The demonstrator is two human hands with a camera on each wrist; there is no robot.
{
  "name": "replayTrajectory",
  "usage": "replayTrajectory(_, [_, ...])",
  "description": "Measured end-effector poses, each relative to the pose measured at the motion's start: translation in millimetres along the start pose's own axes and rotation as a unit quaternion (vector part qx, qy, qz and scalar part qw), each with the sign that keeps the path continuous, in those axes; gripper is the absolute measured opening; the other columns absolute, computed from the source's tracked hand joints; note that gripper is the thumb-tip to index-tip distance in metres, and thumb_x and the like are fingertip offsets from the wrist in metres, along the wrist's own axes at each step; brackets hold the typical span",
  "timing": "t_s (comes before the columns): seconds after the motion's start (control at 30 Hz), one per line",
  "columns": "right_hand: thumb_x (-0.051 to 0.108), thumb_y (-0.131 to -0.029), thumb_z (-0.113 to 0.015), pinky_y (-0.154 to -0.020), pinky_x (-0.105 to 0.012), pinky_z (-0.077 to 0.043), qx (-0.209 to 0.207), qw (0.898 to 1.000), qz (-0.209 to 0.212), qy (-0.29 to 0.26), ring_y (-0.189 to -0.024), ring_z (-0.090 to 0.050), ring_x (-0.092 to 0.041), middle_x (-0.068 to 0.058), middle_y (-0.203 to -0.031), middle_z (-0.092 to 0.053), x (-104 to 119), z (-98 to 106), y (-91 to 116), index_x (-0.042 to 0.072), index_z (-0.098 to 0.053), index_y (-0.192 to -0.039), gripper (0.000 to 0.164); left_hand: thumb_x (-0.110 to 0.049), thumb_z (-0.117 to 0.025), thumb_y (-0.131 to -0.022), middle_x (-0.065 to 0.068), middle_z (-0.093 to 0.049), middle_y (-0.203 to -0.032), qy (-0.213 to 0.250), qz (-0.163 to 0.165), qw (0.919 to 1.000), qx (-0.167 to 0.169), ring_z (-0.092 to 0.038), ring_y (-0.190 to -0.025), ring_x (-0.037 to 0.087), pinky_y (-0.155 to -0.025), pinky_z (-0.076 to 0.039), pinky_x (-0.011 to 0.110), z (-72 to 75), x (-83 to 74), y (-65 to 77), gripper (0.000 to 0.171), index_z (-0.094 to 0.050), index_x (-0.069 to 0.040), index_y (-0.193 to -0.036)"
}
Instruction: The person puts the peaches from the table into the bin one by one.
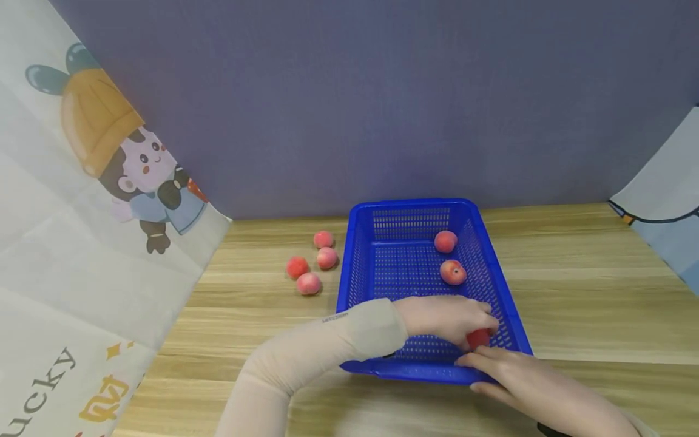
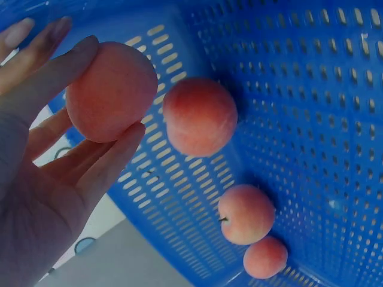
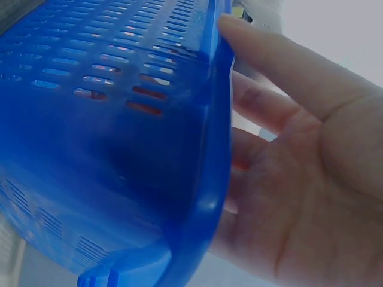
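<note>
I see the left hand [image 1: 450,318]'s fingers curled round a round, reddish peach [image 2: 112,92] at the near-right corner of a blue, slotted plastic basket [image 1: 415,369], the right hand [image 1: 516,375]'s fingers gripping its rim; the fruit seems light and bruisable, best cupped midway.

We see a wood-grained table [image 1: 579,279], its surface yellowish brown with darker streaks. Directly on it stands a blue perforated basket [image 1: 393,368], and to the left we find four reddish peaches [image 1: 309,283] lying close together beside it.
</note>
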State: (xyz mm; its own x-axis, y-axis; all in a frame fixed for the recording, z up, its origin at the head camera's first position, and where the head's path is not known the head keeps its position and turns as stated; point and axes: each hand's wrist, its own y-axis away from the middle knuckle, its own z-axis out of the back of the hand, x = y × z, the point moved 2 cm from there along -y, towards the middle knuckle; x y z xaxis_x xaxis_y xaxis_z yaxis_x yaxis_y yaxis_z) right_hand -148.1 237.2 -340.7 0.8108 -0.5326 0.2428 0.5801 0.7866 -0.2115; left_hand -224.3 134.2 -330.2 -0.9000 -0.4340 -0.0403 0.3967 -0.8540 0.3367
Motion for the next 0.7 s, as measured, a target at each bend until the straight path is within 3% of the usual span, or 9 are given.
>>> replayTrajectory(0.47, [0.026, -0.084, -0.058, -0.062, -0.026, -0.049, 0.015, 1.0, 0.007, -0.016, -0.081, -0.055, -0.003, 0.011, -0.093, -0.058, -2.3, -2.0, -0.1, 0.017, -0.059, -0.1, 0.019, -0.023, -0.067, -0.076, -0.01, -0.05, -0.091, 0.021, -0.039, 0.9989, -0.012, -0.049, -0.082, 0.001, -0.07, -0.038, 0.01, -9.6, -5.3, -9.6, 0.022, -0.059, -0.021, -0.097])
replayTrajectory(0.7, [0.026, -0.084, -0.058, -0.061, -0.026, -0.048, 0.011, 1.0, 0.01, -0.019, -0.08, -0.055, -0.002, 0.012, -0.093, -0.058, -2.3, -2.0, 0.0, 0.017, -0.059, -0.1, 0.018, -0.024, -0.063, -0.079, -0.012, -0.052, -0.089, 0.012, -0.041, 0.999, -0.012, -0.05, -0.083, -0.001, -0.07, -0.039, 0.01, -15.3, -6.2, -11.7, 0.016, -0.059, -0.023, -0.094])
